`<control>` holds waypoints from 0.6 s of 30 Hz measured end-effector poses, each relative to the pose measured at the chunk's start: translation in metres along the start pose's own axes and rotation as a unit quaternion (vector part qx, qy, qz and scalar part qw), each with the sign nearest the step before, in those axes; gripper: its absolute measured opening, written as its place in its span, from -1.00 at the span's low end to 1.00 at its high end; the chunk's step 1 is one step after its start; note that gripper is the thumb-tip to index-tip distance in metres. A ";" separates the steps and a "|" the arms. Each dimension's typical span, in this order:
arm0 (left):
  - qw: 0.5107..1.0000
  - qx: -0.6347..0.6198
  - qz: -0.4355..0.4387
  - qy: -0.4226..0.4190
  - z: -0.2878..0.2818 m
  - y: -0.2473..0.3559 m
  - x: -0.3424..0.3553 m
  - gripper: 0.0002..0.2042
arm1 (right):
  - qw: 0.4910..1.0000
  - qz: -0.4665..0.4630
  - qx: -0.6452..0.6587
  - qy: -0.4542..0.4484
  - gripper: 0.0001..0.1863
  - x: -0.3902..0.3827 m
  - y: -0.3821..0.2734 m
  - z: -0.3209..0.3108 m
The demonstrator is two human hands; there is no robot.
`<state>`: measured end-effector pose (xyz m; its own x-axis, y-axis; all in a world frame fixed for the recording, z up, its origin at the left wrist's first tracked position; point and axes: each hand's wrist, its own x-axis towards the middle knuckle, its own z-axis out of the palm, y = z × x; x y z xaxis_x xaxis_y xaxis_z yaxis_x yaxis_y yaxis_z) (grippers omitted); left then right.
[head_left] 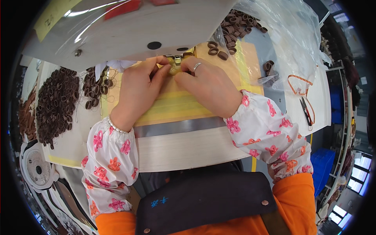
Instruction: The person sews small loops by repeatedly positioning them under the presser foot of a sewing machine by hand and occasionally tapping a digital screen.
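Note:
At the presser foot (178, 60) of a white sewing machine (117, 35), my two hands meet from either side. My left hand (141, 86) is closed, its thumb and fingers pinched just left of the foot. On the other side my right hand (209, 84) has its fingers curled in close to the foot, thumb toward the index finger. A bit of brown material (189, 54) shows behind the right fingertips. What either hand pinches is mostly hidden by the fingers. Yellow tape and tan sheeting (172, 105) cover the machine bed below the hands.
Many small brown loops (56, 102) are heaped at the left, with a smaller threaded bunch (94, 88) nearer. More brown loops (235, 27) lie back right beside clear plastic (286, 35). Thread snips (305, 111) on an orange cord rest at right. A white fan (38, 168) stands lower left.

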<state>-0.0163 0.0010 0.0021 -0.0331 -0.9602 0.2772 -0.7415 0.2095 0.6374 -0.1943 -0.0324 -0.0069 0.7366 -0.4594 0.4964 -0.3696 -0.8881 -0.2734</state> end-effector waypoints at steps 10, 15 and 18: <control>0.984 -0.166 0.000 -0.057 0.001 -0.006 -0.003 -0.86 | 0.975 0.111 0.177 0.073 -0.81 0.005 0.004 0.002; 0.986 -0.143 -0.010 -0.080 -0.004 -0.002 0.000 -0.81 | 0.956 0.168 0.232 0.062 -0.84 0.007 -0.003 0.000; 0.983 -0.138 -0.032 -0.115 -0.005 0.003 0.001 -0.77 | 0.985 0.079 0.127 0.088 -0.80 0.006 -0.001 0.005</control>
<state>-0.0149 0.0013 0.0080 -0.1672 -0.9826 0.0809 -0.5378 0.1597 0.8278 -0.1865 -0.0341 -0.0073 0.5633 -0.6073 0.5602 -0.3009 -0.7823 -0.5454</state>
